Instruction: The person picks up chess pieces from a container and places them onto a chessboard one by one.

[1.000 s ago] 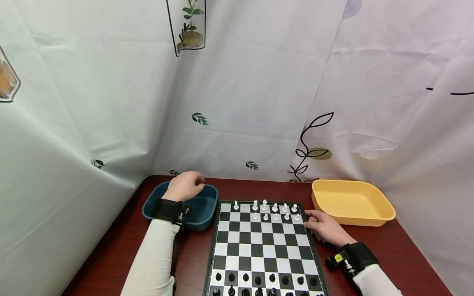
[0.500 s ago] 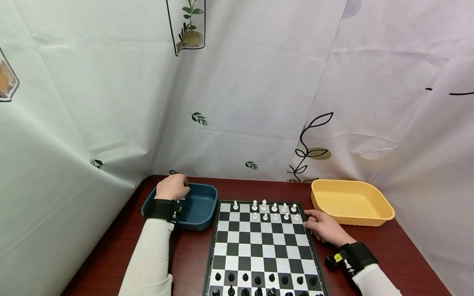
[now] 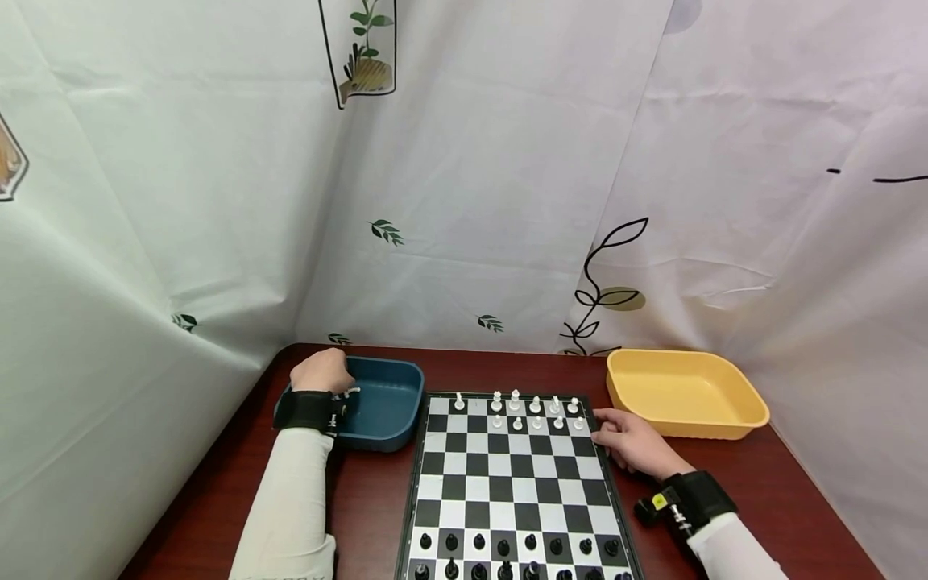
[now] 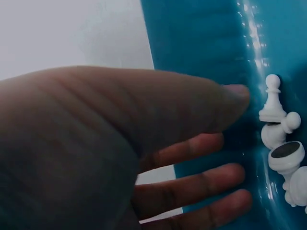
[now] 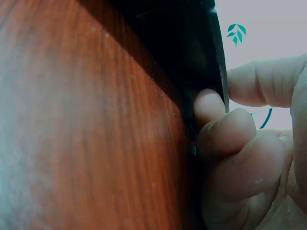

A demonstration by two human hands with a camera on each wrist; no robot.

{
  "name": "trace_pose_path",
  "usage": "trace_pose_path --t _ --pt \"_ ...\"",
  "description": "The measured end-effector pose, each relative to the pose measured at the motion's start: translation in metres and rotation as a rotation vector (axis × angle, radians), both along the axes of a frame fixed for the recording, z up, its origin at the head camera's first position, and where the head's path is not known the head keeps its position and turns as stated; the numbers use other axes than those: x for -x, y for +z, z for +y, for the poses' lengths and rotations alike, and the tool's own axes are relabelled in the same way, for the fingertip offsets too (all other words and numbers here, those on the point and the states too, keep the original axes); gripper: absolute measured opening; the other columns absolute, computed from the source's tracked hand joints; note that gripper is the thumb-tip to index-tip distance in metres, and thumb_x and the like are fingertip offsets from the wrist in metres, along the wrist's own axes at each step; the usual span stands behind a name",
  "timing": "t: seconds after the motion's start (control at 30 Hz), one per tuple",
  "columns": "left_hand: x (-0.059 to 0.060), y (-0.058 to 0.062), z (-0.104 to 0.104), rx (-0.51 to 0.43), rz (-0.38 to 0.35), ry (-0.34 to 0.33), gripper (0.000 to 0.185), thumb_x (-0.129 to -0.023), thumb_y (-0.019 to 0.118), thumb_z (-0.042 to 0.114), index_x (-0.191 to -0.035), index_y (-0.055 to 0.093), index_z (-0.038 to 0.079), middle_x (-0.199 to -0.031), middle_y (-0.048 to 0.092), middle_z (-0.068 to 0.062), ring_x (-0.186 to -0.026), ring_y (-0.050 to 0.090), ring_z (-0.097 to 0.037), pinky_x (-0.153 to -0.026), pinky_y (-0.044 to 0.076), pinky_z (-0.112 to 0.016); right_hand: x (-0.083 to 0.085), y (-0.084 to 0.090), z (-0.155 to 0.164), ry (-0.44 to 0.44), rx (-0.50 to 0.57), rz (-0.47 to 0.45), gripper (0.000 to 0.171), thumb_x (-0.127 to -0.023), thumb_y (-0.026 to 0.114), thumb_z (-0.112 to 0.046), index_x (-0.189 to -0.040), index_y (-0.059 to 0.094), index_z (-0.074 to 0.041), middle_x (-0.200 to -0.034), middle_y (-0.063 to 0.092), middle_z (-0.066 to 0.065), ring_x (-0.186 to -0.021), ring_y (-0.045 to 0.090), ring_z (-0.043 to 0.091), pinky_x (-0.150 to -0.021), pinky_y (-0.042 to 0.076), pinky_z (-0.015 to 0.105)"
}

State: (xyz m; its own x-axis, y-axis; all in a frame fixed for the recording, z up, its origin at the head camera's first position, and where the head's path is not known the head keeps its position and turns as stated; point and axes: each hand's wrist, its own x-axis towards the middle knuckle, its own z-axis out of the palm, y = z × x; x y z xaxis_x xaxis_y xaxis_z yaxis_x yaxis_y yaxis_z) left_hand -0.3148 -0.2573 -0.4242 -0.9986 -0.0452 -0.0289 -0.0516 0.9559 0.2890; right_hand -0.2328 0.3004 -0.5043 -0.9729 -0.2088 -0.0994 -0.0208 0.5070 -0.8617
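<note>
My left hand is inside the left part of the blue bin, its fingers loosely bent with nothing between thumb and fingers. In the left wrist view, several white chess pieces lie in the bin just beyond the fingertips, among them a white pawn. At the far right corner of the chessboard, my right hand pinches the board's edge. The right wrist view has the thumb on one face of the black board edge and curled fingers on the other.
White chess pieces stand in the board's far rows, with gaps at their left. Black pieces line the near rows. A yellow bin sits behind the right hand. Fabric walls border the dark red table at the back and sides.
My left hand has moved left and lowered into the blue bin. The right hand stays on the board's edge, and the head view has shifted slightly.
</note>
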Motion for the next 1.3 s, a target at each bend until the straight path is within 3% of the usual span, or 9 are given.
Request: trace_pose_path --t 0.17,0.27,0.4,0.7,0.97,1.3 --pt "-0.003 -0.002 -0.002 -0.001 -0.042 0.018 0.015 -0.092 0.083 0.018 -0.085 0.074 0.007 -0.082 0.066 -0.012 -0.076 0.062 -0.031 -0.068 0.053 -0.053 0.000 -0.001 0.000 -0.002 0.000 -0.001 0.063 -0.103 0.076 -0.016 -0.154 0.053 0.011 -0.071 0.058 0.006 -0.052 0.054 0.021 -0.045 0.045 0.033" --pt "-0.002 -0.006 -0.003 -0.003 -0.053 0.023 0.018 -0.090 0.087 0.019 -0.097 0.079 0.004 -0.092 0.072 -0.016 -0.081 0.065 -0.033 -0.073 0.056 -0.057 -0.001 0.000 0.000 -0.005 -0.005 -0.002 0.063 -0.103 0.076 -0.016 -0.154 0.053 0.011 -0.071 0.058 0.006 -0.052 0.054 0.022 -0.045 0.045 0.033" --pt "0.002 -0.011 -0.005 0.006 -0.069 0.035 0.020 -0.089 0.089 0.018 -0.098 0.079 0.003 -0.094 0.072 -0.016 -0.083 0.065 -0.033 -0.074 0.056 -0.057 0.000 0.001 0.000 -0.005 -0.013 -0.001 0.063 -0.103 0.076 -0.015 -0.154 0.052 0.012 -0.071 0.058 0.006 -0.052 0.054 0.021 -0.045 0.046 0.033" --pt "0.003 -0.014 -0.006 0.016 -0.074 0.037 0.013 -0.092 0.083 0.010 -0.083 0.075 0.007 -0.084 0.066 -0.014 -0.079 0.062 -0.032 -0.071 0.055 -0.053 0.000 0.001 0.000 -0.003 -0.008 -0.003 0.063 -0.103 0.076 -0.016 -0.154 0.052 0.012 -0.071 0.058 0.006 -0.052 0.053 0.021 -0.045 0.046 0.033" --pt "-0.001 -0.014 -0.002 0.047 -0.059 0.019 0.031 -0.100 0.070 0.005 -0.070 0.065 0.011 -0.074 0.056 -0.010 -0.072 0.055 -0.027 -0.066 0.049 -0.047 0.001 0.000 0.000 -0.014 -0.024 -0.004 0.064 -0.103 0.076 -0.016 -0.154 0.052 0.012 -0.070 0.058 0.006 -0.052 0.055 0.022 -0.046 0.046 0.034" --pt "0.003 -0.015 -0.003 0.049 -0.063 0.013 0.034 -0.102 0.069 0.004 -0.069 0.061 0.012 -0.072 0.051 -0.008 -0.072 0.050 -0.026 -0.066 0.045 -0.046 0.002 -0.001 0.000 -0.019 -0.028 -0.002 0.063 -0.102 0.076 -0.015 -0.154 0.052 0.012 -0.070 0.058 0.005 -0.052 0.054 0.022 -0.046 0.046 0.034"
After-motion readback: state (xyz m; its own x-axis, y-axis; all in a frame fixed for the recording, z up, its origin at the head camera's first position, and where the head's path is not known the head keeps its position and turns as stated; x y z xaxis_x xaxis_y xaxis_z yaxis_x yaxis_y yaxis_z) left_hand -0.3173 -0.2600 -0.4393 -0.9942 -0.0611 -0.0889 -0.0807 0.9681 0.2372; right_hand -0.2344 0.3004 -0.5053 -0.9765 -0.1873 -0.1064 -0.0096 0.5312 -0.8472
